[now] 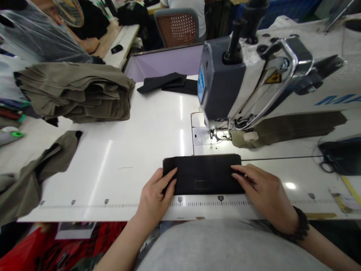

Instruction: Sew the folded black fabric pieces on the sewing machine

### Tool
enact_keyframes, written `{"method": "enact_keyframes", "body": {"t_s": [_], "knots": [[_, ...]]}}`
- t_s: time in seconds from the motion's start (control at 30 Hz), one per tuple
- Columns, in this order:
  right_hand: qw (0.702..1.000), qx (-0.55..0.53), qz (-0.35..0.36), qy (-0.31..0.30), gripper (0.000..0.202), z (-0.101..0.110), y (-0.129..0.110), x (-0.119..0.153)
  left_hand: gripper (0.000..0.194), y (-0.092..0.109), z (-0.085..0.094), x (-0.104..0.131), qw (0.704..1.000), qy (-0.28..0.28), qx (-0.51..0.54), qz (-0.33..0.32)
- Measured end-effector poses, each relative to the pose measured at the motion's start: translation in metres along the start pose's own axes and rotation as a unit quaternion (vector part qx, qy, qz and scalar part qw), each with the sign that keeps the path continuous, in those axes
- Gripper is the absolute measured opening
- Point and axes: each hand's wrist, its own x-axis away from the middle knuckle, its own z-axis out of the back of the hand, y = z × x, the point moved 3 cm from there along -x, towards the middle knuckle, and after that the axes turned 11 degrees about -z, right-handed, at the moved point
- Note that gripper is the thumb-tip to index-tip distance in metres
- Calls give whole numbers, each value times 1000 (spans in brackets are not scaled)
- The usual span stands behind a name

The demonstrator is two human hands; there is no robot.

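A black rectangular fabric piece (208, 171) lies flat on the white sewing table in front of me, with a small stitched or chalked rectangle near its lower edge. A thin olive edge shows along its top. My left hand (158, 192) pinches its left end between thumb and fingers. At the right end, my right hand (261, 192) grips it in the same way, a dark beaded bracelet on the wrist. Just beyond the piece stands the sewing machine (222, 82), its presser foot (216, 134) above the metal needle plate (202, 136).
A thick stack of olive fabric (81, 92) sits at left, near a loose olive piece (53, 162). Black strips (166, 82) lie at the back. Olive strips (296, 128) rest under the machine arm, with a black pouch-like item (342, 155) at right. A person (187, 15) sits beyond.
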Motion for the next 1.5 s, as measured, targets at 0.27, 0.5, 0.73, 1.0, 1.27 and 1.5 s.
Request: {"method": "enact_keyframes", "body": {"t_s": [0.27, 0.5, 0.73, 1.0, 1.27, 1.5], "knots": [[1000, 21, -6, 1, 18, -2, 0, -4, 27, 0, -1, -1, 1000, 4, -18, -10], [999, 34, -8, 4, 18, -2, 0, -5, 27, 1, 0, -2, 1000, -3, -24, -16], [999, 43, 0, 14, 18, -3, 0, -7, 27, 2, 1, -3, 999, -11, -27, -16], [999, 46, 12, 18, 19, -4, 1, -8, 26, 1, 0, -4, 1000, -17, -13, -6], [998, 64, 19, 13, 25, -3, 3, -7, 25, -1, 2, -5, 997, -45, 7, 57], [992, 113, 46, 37, 40, -4, 8, -5, 26, -2, 3, -3, 992, -60, 45, 105]]}}
